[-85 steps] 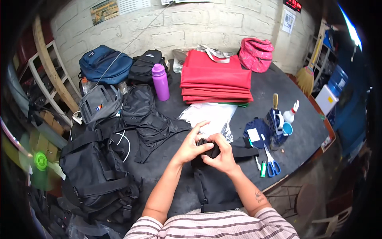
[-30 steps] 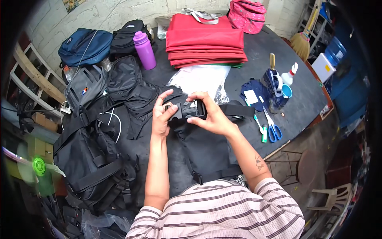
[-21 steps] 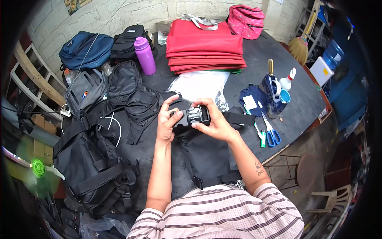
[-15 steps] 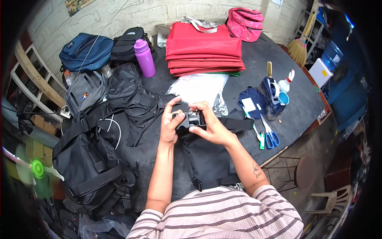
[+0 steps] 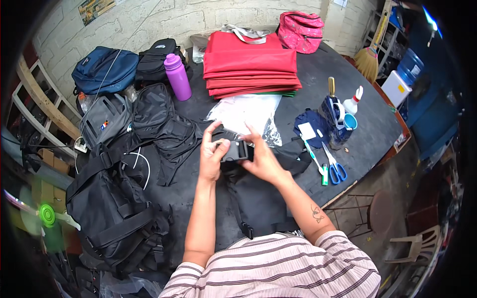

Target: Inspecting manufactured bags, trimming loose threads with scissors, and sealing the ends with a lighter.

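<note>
A black plastic side-release buckle (image 5: pixel 231 152) is held up between my two hands, over the near middle of the table. My left hand (image 5: pixel 211 156) pinches its left part between thumb and fingers. Around its right end, where a black strap passes through, my right hand (image 5: pixel 266 161) is closed, slightly blurred, with the index finger raised. Below the hands lies a black fabric bag (image 5: pixel 258 198), close against my striped shirt. Another small black buckle (image 5: pixel 247 229) hangs at the bag's near edge. The palm-side fingers are partly hidden.
Black bags (image 5: pixel 119 208) crowd the left side. Folded red fabric bags (image 5: pixel 251 64) are stacked at the back, beside a purple bottle (image 5: pixel 178 78). To the right lie blue-handled scissors (image 5: pixel 337 171), a green lighter (image 5: pixel 325 175) and a toothbrush (image 5: pixel 312 154), near a spray bottle (image 5: pixel 352 103).
The buckle has turned, so its flat face now shows, and its two parts look joined. My right hand has shifted on it, its index finger lifting. The view has tilted slightly.
</note>
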`<state>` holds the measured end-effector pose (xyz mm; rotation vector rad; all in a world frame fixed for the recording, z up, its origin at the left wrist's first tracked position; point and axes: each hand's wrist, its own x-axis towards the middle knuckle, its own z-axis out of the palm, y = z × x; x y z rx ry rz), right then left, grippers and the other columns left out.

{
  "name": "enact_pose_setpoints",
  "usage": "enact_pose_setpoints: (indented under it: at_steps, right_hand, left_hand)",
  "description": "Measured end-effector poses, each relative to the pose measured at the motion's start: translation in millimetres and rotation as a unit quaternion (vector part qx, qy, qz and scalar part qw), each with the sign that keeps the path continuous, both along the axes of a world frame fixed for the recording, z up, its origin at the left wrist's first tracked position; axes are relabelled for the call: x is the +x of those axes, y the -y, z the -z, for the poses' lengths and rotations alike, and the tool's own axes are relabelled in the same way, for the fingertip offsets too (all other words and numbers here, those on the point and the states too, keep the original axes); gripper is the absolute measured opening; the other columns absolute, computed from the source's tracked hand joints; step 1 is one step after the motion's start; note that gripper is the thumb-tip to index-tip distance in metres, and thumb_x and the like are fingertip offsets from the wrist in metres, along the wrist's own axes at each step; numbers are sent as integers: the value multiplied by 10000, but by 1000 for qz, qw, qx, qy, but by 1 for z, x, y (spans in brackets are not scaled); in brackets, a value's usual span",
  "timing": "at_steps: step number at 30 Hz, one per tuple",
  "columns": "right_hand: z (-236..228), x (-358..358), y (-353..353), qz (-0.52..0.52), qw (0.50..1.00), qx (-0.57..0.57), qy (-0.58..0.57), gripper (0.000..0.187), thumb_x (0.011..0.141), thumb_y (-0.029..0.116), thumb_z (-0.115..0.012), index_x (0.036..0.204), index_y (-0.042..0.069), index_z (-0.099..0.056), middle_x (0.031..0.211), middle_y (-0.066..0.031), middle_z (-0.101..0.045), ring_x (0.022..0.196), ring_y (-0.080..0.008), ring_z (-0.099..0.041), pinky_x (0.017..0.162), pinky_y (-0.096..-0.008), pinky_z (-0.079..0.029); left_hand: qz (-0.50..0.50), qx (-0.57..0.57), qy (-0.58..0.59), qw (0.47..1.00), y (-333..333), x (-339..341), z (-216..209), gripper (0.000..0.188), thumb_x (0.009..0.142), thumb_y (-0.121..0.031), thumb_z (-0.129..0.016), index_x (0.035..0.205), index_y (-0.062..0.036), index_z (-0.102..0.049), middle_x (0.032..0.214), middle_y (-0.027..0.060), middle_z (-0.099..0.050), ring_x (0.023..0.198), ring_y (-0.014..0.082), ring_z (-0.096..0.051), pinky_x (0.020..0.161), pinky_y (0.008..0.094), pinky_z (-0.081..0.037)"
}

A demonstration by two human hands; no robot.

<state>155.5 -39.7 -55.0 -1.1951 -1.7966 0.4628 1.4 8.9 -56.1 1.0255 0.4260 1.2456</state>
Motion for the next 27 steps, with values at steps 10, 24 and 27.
enact_pose_setpoints:
  at_steps: [10, 24, 27]
  right_hand:
    - [-32, 12, 21, 116, 963, 101, 222, 820, 524, 4, -685, 1279, 88, -375, 911, -101, -489, 862, -291, -449, 836, -379, -336]
    - [72, 98, 4, 282, 765, 21, -578, 458, 761, 42, -659, 1113, 48, -367, 805, -72, -586, 642, -123, -556, 572, -219, -410]
    - [68, 96, 2, 263, 794, 40, -547, 383, 784, 45, -628, 1078, 43, -383, 792, -75, -611, 622, -126, -578, 531, -194, -397]
  left_hand:
    - [-255, 270, -332, 867, -3, 7, -21, 209, 665, 19, -548, 866, -32, -573, 844, 91, -589, 863, 251, -564, 877, 365, -397]
    - [19, -214, 526, 823, -43, -80, 71, 292, 843, -59, -375, 1012, 100, -554, 1043, 206, -594, 1082, 322, -522, 1040, 462, -316]
    - [11, -213, 529, 821, -45, -91, 77, 296, 828, -55, -380, 1017, 92, -556, 1020, 198, -605, 1019, 304, -557, 1009, 444, -361]
